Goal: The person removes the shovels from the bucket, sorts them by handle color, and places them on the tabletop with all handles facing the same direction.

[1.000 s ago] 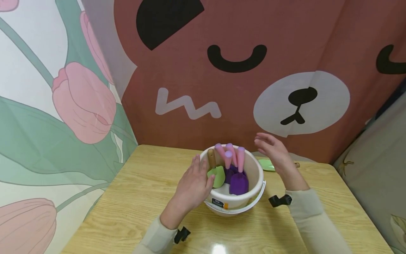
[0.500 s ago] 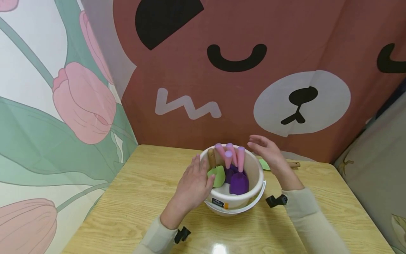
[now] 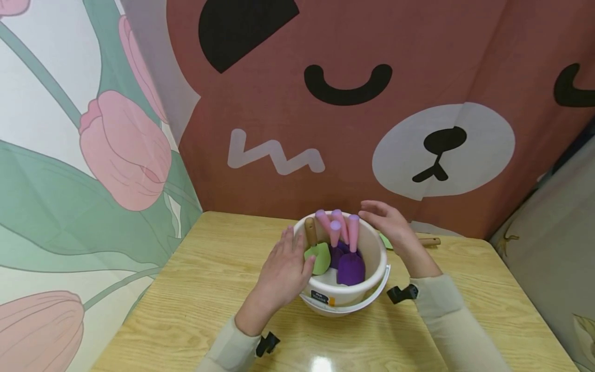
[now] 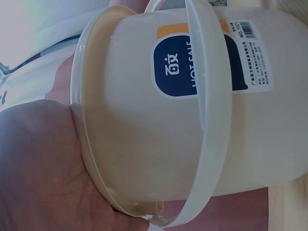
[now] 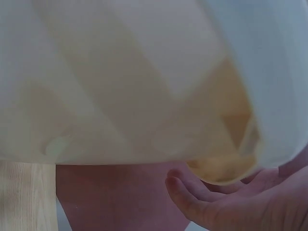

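A white plastic bucket [image 3: 349, 297] stands upright on the table, its white carrying handle [image 3: 386, 279] hanging down the front. Inside lean a green toy shovel [image 3: 319, 260] with a wooden grip and several purple shovels [image 3: 350, 270] with pink grips. My left hand [image 3: 284, 263] rests on the bucket's left rim, fingers straight; the left wrist view has the palm [image 4: 38, 163] against the rim. On the far right side, my right hand [image 3: 388, 225] is held with loosely bent fingers beside the rim. In the right wrist view its fingers [image 5: 192, 199] appear just below the bucket's edge.
Behind my right wrist lies another green tool, partly hidden, with its wooden handle [image 3: 429, 241] showing on the wooden table [image 3: 223, 268]. A brown bear-print cloth [image 3: 279, 196] hangs along the table's back edge, with a tulip-print cloth [image 3: 125, 155] at left.
My right hand has moved left and slightly down toward the bucket's right rim, uncovering more of the wooden handle behind it. The left hand and the bucket have stayed in place.
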Motion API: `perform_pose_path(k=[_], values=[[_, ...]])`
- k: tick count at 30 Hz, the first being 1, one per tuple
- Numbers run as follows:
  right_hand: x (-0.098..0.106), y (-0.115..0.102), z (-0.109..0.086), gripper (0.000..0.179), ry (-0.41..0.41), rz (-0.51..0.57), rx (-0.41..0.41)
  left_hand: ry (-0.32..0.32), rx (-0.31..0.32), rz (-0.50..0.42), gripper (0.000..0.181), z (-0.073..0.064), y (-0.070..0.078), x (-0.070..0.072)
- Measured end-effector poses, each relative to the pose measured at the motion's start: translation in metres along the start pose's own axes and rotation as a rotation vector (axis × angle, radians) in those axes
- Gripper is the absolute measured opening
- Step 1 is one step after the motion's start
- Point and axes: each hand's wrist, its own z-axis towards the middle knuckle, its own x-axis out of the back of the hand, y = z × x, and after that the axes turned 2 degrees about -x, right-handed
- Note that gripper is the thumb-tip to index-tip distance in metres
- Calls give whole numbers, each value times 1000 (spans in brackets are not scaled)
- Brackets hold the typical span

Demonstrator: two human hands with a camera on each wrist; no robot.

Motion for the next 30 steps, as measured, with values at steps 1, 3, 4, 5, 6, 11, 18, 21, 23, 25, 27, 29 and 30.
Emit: perform_pose_path(k=[1, 3, 4, 5, 6, 11, 18, 21, 23, 25, 27, 29, 30], values=[[0, 0, 0, 61, -2, -9, -7, 4, -4, 2, 69, 0, 0, 0], [-1, 0, 0, 61, -7, -24, -23, 7, -9, 7, 69, 0, 0, 0], [-1, 0, 0, 61, -11, -29, -28, 9, -10, 6, 69, 0, 0, 0], [-2, 0, 0, 61, -16, -33, -35, 9, -10, 6, 69, -1, 0, 0], [-2, 0, 0, 61, -20, -39, -40, 9, -10, 6, 69, -1, 0, 0], [-5, -1, 1, 60, -43, -63, -46, 7, -8, 3, 69, -1, 0, 0], [-7, 2, 2, 62, -72, -94, -3, -1, -4, -18, 69, 0, 0, -1], [-8, 3, 2, 60, -76, -102, -8, 1, -4, -25, 69, -1, 0, -1], [-8, 5, 3, 59, -77, -104, -11, 1, -4, -28, 69, -1, 1, -1], [-9, 6, 5, 57, -75, -109, -12, 2, -4, -32, 69, -2, 1, 0], [-9, 7, 5, 57, -74, -108, -11, 5, -5, -31, 69, -2, 1, 0], [-9, 7, 6, 56, -74, -105, -8, 9, -7, -30, 69, -2, 1, 0], [-9, 8, 7, 56, -74, -104, -7, 11, -8, -29, 69, -2, 1, 0]])
